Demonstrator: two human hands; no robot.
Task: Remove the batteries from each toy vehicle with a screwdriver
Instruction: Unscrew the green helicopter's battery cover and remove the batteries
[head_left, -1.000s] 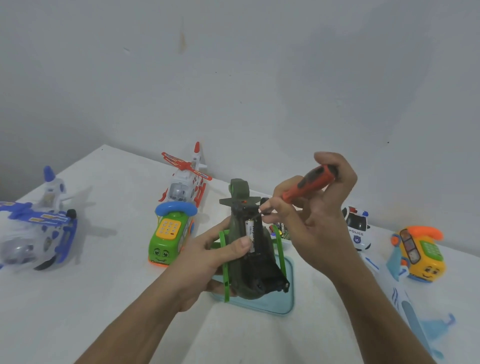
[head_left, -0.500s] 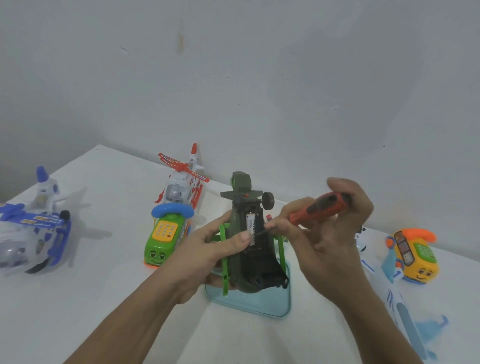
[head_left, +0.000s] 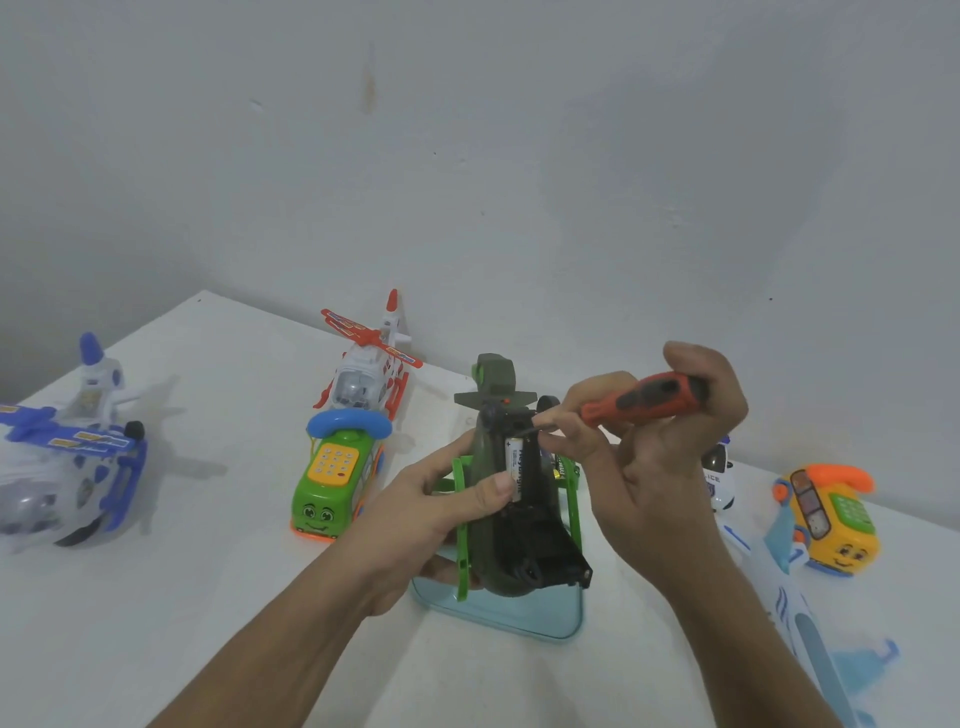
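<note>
Gripping green helicopter (head_left: 511, 540) belly-up over teal tray (head_left: 519, 616): L hand (head_left: 431, 519), thumb on exposed battery (head_left: 514, 465). R hand (head_left: 649, 467) clasps orange screwdriver (head_left: 644, 397) (tip at compartment).

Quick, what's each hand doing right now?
Left hand: grips the green toy helicopter.
Right hand: grips the orange screwdriver.

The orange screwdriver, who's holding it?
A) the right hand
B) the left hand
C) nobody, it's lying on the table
A: the right hand grips the orange screwdriver with its tip at the open battery slot, while the left hand holds the green toy helicopter.
</note>
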